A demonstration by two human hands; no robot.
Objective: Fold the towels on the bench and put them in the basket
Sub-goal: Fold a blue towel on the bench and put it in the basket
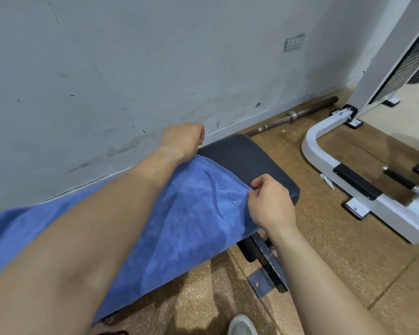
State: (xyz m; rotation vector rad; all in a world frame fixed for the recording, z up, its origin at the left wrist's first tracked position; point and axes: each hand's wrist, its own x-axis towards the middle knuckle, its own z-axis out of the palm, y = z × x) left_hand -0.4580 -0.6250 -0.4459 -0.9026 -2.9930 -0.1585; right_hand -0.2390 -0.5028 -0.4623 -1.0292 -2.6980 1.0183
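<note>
A blue towel (194,213) lies spread along the dark padded bench (247,160), covering most of it and hanging over the near side. My left hand (183,140) is curled at the towel's far corner by the wall, gripping the edge. My right hand (269,201) pinches the near corner of the same end between thumb and fingers. The bench's bare end shows beyond the towel. No basket is in view.
A grey wall (131,68) runs right behind the bench. A barbell (293,116) lies on the floor along the wall. A white machine frame (348,180) stands at the right. The bench's metal foot (264,279) and a shoe (242,325) are below.
</note>
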